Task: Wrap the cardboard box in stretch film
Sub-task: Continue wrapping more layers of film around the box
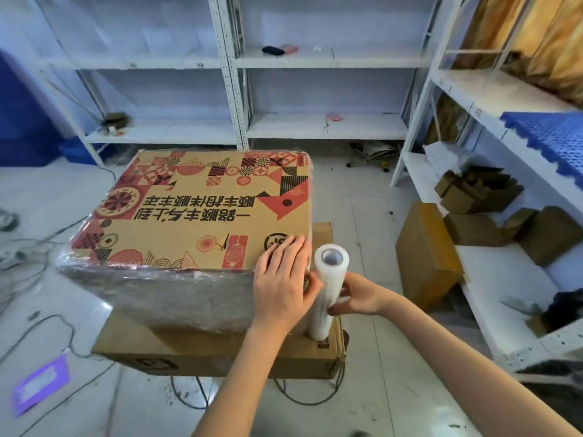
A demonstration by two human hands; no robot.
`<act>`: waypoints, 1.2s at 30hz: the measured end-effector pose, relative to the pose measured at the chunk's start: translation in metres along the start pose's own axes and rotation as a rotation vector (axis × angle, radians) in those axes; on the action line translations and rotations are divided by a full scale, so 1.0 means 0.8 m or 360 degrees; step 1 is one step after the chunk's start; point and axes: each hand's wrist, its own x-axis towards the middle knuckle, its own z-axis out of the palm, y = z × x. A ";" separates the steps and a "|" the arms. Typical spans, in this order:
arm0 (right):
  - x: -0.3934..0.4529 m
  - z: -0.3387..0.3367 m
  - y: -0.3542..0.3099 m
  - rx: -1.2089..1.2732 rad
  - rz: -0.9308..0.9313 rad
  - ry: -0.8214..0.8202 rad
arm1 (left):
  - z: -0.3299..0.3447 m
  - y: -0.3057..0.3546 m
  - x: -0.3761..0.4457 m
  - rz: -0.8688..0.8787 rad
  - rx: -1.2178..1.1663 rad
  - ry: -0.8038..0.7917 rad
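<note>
A printed cardboard box (202, 209) with red and black patterns lies on a plain flat carton (202, 351). Clear stretch film (164, 291) covers its near side and left edge. My left hand (282, 279) lies flat on the box's near right corner, fingers spread over the top and side. My right hand (356, 294) grips a white stretch film roll (328, 288), which stands upright right beside that corner, its lower end on the plain carton.
White metal shelving (325, 124) runs along the back and right, with small brown cartons (473, 228) on the right shelves. A brown carton (426, 257) leans on the floor at right. Cables (38, 253) and a purple sheet (41, 383) lie on the tiled floor at left.
</note>
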 end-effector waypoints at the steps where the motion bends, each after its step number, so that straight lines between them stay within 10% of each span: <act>1: 0.002 -0.002 0.001 -0.0032 -0.0027 -0.0026 | 0.000 0.002 -0.001 -0.0034 -0.0008 0.0012; 28: 0.049 -0.053 0.035 -0.0459 -0.0308 0.0117 | -0.017 0.042 0.018 -0.0576 -0.0175 0.0089; 36: 0.042 -0.047 0.065 -0.0369 -0.0438 -0.0372 | -0.008 0.055 0.020 -0.0551 0.0046 0.0061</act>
